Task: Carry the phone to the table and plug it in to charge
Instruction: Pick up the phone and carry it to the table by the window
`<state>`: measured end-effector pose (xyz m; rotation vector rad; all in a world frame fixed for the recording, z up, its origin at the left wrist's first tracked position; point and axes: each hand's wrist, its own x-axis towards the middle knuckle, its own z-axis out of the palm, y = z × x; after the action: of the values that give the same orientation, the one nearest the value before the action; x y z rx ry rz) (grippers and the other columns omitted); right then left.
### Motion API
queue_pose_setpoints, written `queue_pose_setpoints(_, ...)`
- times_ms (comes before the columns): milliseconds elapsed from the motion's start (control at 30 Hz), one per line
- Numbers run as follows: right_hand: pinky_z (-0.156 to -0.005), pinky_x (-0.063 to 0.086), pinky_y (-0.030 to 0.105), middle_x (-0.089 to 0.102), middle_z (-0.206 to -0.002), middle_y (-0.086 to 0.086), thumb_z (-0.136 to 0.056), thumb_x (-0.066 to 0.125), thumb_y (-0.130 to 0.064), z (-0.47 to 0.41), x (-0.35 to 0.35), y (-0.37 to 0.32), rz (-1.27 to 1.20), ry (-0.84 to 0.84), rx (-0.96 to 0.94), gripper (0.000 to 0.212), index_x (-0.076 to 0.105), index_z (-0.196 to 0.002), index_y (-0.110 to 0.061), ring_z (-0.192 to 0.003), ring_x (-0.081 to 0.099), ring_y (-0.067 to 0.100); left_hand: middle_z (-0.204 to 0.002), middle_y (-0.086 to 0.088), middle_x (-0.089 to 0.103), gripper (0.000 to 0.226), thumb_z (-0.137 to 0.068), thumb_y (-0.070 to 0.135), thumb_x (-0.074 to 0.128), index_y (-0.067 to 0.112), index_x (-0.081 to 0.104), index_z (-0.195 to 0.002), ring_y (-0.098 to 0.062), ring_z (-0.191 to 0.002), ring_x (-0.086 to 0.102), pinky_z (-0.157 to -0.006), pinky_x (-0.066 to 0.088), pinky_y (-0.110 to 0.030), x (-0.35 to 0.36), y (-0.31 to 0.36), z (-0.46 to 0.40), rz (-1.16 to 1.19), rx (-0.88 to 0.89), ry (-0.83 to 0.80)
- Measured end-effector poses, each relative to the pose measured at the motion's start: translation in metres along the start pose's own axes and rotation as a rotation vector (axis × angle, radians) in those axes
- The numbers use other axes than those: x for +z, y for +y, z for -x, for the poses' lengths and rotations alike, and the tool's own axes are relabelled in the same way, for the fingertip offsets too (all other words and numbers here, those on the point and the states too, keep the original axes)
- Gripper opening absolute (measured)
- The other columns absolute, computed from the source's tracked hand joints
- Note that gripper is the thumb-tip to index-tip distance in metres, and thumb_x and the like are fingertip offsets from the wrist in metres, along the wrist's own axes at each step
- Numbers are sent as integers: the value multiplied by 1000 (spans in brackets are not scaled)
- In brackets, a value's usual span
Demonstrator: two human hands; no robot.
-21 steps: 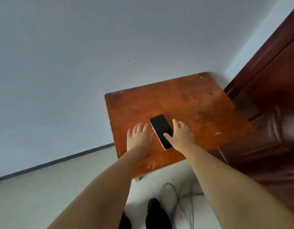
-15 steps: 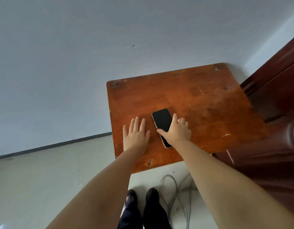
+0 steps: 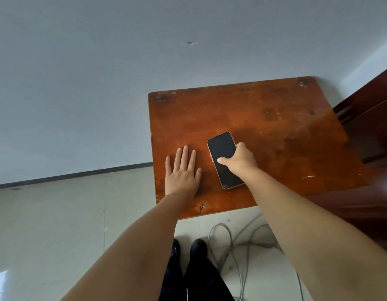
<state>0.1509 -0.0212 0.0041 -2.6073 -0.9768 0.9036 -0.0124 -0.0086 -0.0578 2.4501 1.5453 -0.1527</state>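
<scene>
A phone (image 3: 223, 153) with a dark screen and a pale gold edge lies face up on the worn orange-brown wooden table (image 3: 275, 127), near its front edge. My right hand (image 3: 240, 160) grips the phone across its middle, thumb on the screen and fingers curled over its right side. My left hand (image 3: 182, 171) lies flat on the table with fingers spread, a short gap to the left of the phone. No plug or cable end shows on the table top.
Grey cables (image 3: 238, 242) loop on the pale tiled floor under the table's front edge, beside my dark shoes (image 3: 188, 246). A dark red wooden door or cabinet (image 3: 370, 131) stands against the table's right side. A white wall (image 3: 101, 83) runs behind.
My right hand has closed round the phone, thumb now across the screen. My left hand has flattened and spread a little further left. The view has tilted down, showing more floor.
</scene>
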Motion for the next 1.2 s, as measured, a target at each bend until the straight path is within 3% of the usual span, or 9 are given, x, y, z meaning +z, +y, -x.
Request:
queue_pose_setpoints(67,-81,50,35,56,-130,12,-85,66,-32,-2,-8,0,-66,-62,-28,47,48,-122,-10,-115,56,32,-160,-2,-3,63,-92,55,7,27,-4,-146,-23,-145,-10,-115,-7,-47,-6,-2,-3,-4,14,-50)
queue_pose_setpoints(200,-71,45,30,57,-126,10,-91,57,-28,6,-25,-13,-225,-103,-105,34,50,-120,-12,-109,56,28,-159,-3,12,59,-94,53,16,25,12,-146,-25,-146,7,-117,9,-47,-39,-9,-10,107,32,-143)
queue_pose_setpoints(300,-71,45,32,58,-121,9,-92,54,-28,13,-40,-37,-291,-103,-185,30,49,-118,-14,-103,56,27,-147,-8,40,50,-96,44,24,19,30,-139,-29,-134,35,-108,32,-45,-80,-23,-14,172,-28,-28)
queue_pose_setpoints(367,-69,48,36,61,-110,10,-91,54,-25,21,-50,-62,-344,-99,-270,24,52,-111,-12,-91,57,26,-137,-11,49,44,-97,37,27,15,38,-133,-30,-124,45,-101,38,-44,-112,-40,-12,156,-69,93)
queue_pose_setpoints(467,-70,46,34,62,-104,11,-89,55,-20,35,-55,-110,-395,-108,-418,20,54,-106,-9,-89,59,26,-130,-12,54,40,-96,33,29,14,44,-128,-30,-119,48,-97,39,-43,-153,-76,-2,139,-143,229)
queue_pose_setpoints(600,-53,37,23,60,-96,5,-88,56,-19,69,-34,-185,-389,-206,-599,20,54,-106,-10,-73,54,14,-129,-12,55,41,-96,35,30,13,45,-128,-31,-119,48,-95,39,-43,-191,-139,35,140,-298,378)
queue_pose_setpoints(800,-63,41,28,59,-95,5,-89,55,-17,154,29,-277,-363,-400,-815,17,52,-104,-10,-84,55,23,-120,-14,60,39,-96,35,34,11,49,-122,-32,-111,52,-88,43,-43,-218,-239,125,124,-563,519)
queue_pose_setpoints(933,-56,41,24,57,-92,4,-89,55,-18,226,86,-321,-319,-544,-925,14,51,-101,-11,-81,55,21,-115,-14,61,38,-95,35,35,10,51,-120,-33,-107,53,-84,43,-43,-218,-304,204,100,-732,572)
queue_pose_setpoints(1200,-81,48,40,59,-101,9,-91,54,-18,374,203,-396,-232,-719,-1061,23,51,-109,-5,-91,58,27,-111,-15,61,35,-95,32,38,8,52,-115,-34,-106,52,-82,41,-42,-221,-431,352,39,-938,612)
